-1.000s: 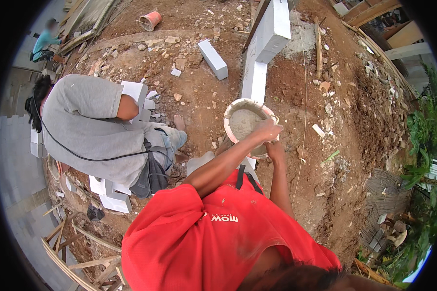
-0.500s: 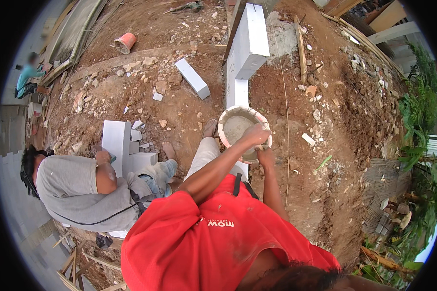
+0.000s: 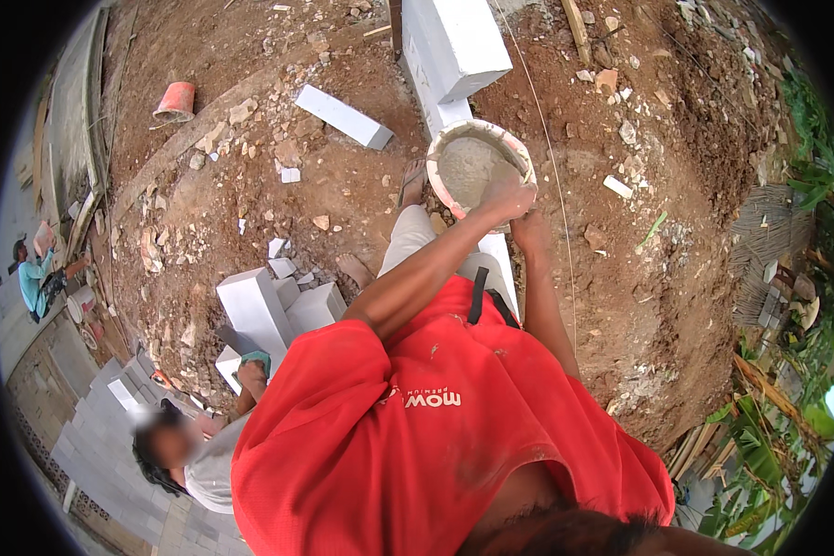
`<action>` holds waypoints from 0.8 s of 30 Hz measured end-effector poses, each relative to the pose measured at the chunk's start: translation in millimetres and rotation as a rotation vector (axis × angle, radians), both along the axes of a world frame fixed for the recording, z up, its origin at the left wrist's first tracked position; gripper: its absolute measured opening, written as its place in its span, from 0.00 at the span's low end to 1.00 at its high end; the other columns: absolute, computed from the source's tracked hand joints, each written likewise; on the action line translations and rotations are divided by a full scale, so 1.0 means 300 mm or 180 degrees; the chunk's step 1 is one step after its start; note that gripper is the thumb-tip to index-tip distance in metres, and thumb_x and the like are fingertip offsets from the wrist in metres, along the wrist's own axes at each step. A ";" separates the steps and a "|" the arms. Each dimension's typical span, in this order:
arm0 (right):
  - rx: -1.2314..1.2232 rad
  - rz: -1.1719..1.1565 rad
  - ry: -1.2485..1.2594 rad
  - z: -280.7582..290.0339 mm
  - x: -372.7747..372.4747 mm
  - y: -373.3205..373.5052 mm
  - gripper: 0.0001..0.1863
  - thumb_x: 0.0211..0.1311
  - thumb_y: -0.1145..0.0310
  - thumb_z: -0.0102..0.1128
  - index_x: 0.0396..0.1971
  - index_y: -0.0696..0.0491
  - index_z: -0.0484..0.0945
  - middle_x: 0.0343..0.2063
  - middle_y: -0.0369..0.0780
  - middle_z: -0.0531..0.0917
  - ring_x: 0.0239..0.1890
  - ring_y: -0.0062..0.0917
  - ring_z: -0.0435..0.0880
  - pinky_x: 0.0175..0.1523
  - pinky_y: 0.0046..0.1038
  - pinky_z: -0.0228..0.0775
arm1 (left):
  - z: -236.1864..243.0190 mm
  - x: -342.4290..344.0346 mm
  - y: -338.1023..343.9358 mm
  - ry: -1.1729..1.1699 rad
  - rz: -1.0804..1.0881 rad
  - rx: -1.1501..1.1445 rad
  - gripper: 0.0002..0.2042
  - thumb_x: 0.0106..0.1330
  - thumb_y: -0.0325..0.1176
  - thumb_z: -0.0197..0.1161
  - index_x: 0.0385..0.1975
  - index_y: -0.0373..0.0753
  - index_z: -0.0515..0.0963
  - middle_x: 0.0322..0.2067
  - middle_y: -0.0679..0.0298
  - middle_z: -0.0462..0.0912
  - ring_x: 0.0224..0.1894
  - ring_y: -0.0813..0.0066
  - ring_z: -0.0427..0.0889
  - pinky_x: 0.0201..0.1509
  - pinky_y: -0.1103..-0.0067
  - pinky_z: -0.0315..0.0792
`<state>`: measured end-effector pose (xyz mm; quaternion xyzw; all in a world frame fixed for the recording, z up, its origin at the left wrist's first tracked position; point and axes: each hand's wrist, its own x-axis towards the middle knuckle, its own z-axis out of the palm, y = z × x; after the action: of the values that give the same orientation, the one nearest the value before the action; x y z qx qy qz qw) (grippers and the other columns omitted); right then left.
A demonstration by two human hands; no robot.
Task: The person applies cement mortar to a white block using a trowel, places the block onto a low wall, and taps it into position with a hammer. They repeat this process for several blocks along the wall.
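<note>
At the far left edge, a co-worker in a teal shirt, near a pale bucket. In the upper left, an orange-red bucket on reddish soil. In the lower left, a second co-worker in grey, partly behind the red sleeve, with one hand beside a cluster of white blocks. Left of top centre, a loose white block. At top centre, a large white block above a low white course. Just right of centre, over that course, a white-rimmed bucket of grey mortar. Left hand curled at the near right rim, overlapping the mortar; right hand just below, close together with the left. Cannot tell the exact grip of either, with fingers mostly hidden. Farther right, a thin string, then green leaves in the lower right.
</note>
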<state>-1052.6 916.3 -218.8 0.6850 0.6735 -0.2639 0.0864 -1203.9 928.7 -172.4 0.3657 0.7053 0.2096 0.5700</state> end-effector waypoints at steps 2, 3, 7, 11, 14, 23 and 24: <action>0.0053 -0.0045 0.0006 -0.010 -0.042 0.035 0.21 0.59 0.57 0.65 0.44 0.57 0.87 0.38 0.57 0.88 0.44 0.55 0.88 0.49 0.49 0.79 | -0.041 -0.046 0.033 -0.0028 -0.0140 0.0034 0.33 0.67 0.54 0.55 0.50 0.22 0.80 0.51 0.32 0.82 0.57 0.37 0.81 0.63 0.57 0.73; 0.0078 -0.0046 0.0008 -0.018 -0.065 0.052 0.20 0.59 0.57 0.65 0.43 0.57 0.87 0.38 0.57 0.88 0.44 0.55 0.88 0.50 0.49 0.79 | -0.056 -0.052 0.041 -0.0006 -0.0209 0.0057 0.32 0.68 0.53 0.55 0.49 0.22 0.81 0.49 0.33 0.82 0.55 0.37 0.82 0.62 0.56 0.73; -0.0218 0.0270 0.0186 -0.159 -0.030 0.108 0.22 0.61 0.54 0.64 0.46 0.57 0.85 0.41 0.57 0.87 0.48 0.53 0.87 0.52 0.48 0.78 | -0.041 -0.069 0.074 0.0056 -0.0495 0.0114 0.29 0.69 0.52 0.55 0.46 0.25 0.83 0.45 0.34 0.84 0.51 0.36 0.83 0.59 0.55 0.74; -0.0632 0.0579 -0.0029 -0.037 -0.153 0.178 0.26 0.63 0.52 0.63 0.53 0.57 0.80 0.44 0.55 0.87 0.51 0.52 0.85 0.53 0.47 0.78 | 0.005 -0.086 0.094 0.0131 -0.0473 0.0187 0.26 0.69 0.50 0.54 0.45 0.28 0.84 0.43 0.35 0.85 0.50 0.38 0.84 0.58 0.54 0.75; -0.0725 0.0710 -0.0118 -0.078 -0.164 0.211 0.27 0.63 0.52 0.63 0.54 0.57 0.80 0.44 0.56 0.87 0.51 0.52 0.85 0.53 0.47 0.78 | 0.019 -0.109 0.123 0.0135 -0.0528 0.0302 0.25 0.70 0.49 0.54 0.45 0.29 0.84 0.42 0.36 0.85 0.49 0.38 0.84 0.58 0.54 0.75; -0.0744 0.0278 -0.0418 -0.064 -0.117 0.217 0.26 0.63 0.53 0.62 0.54 0.56 0.80 0.48 0.58 0.85 0.52 0.56 0.84 0.57 0.49 0.76 | -0.199 -0.294 0.086 0.0108 -0.0172 0.0272 0.29 0.73 0.56 0.56 0.52 0.32 0.82 0.48 0.37 0.84 0.54 0.41 0.83 0.59 0.57 0.74; -0.0764 0.0106 -0.0388 -0.083 -0.056 0.209 0.26 0.62 0.53 0.61 0.53 0.56 0.82 0.49 0.58 0.85 0.54 0.54 0.84 0.58 0.49 0.76 | -0.207 -0.333 0.097 0.0247 0.0110 0.0530 0.28 0.72 0.56 0.57 0.51 0.33 0.83 0.48 0.39 0.85 0.53 0.41 0.83 0.59 0.56 0.74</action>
<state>-1069.4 978.9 -243.9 0.6732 0.6419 -0.2991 0.2129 -1303.6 957.8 -234.5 0.4074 0.7132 0.2630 0.5062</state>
